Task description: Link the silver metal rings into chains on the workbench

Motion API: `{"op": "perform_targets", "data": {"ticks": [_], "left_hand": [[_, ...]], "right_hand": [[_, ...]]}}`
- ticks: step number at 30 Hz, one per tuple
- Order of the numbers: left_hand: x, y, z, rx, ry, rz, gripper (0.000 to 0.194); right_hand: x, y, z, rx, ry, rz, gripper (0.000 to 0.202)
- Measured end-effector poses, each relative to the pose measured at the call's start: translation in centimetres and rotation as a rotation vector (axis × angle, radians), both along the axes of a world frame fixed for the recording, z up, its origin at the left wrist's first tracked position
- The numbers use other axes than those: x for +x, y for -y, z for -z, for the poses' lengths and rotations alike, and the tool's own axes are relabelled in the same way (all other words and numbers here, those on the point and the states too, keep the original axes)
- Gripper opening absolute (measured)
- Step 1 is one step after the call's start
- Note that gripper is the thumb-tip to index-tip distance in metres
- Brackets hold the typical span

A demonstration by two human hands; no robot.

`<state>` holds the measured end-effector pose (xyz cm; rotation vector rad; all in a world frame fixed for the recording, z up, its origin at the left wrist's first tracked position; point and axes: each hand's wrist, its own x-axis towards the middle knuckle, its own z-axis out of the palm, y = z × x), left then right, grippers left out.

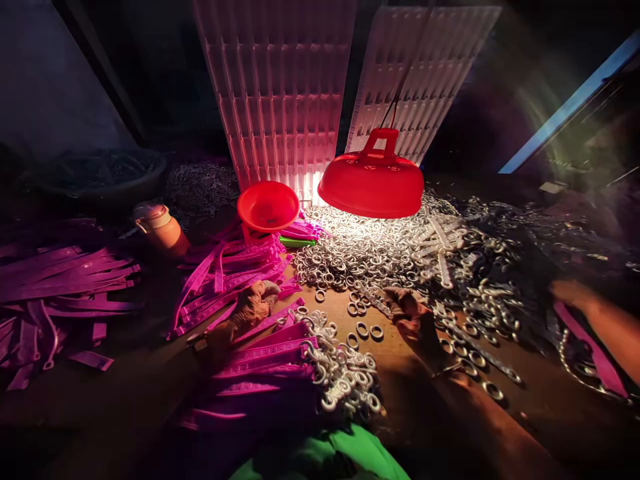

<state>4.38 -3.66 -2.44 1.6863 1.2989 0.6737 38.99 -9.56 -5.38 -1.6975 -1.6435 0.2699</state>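
Note:
My left hand (250, 310) is closed among magenta straps, its fingers pressed onto one magenta strap (285, 317). More magenta straps (215, 280) are heaped beyond it. My right hand (410, 313) is closed on one end of a flat silver strip (373, 300) that points up and left. Loose silver rings (369, 331) lie on the table between my hands. Close to me, a stack of magenta straps (270, 360) has silver rings (350, 377) clustered at its right end.
A red lamp (370, 183) hangs over a big pile of silver rings (360, 250). A red bowl (269, 207) and an orange bottle (161, 230) stand at the back left. Magenta straps (65, 280) lie far left. Another person's hand (575, 297) is at right beside a magenta strap (593, 353).

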Motion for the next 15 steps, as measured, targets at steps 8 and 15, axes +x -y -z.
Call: {"op": "perform_targets", "data": {"ticks": [8,15], "left_hand": [[1.2,1.8,-3.0,-0.052,0.101,-0.001,0.041],[0.1,-0.7,2.6,-0.302,0.227,-0.072,0.046]], "right_hand": [[-14.2,-4.2,-4.0,-0.052,-0.375,-0.546,0.016],[-15.3,-7.4,-1.9,-0.04,-0.253,-0.774,0.015]]}}
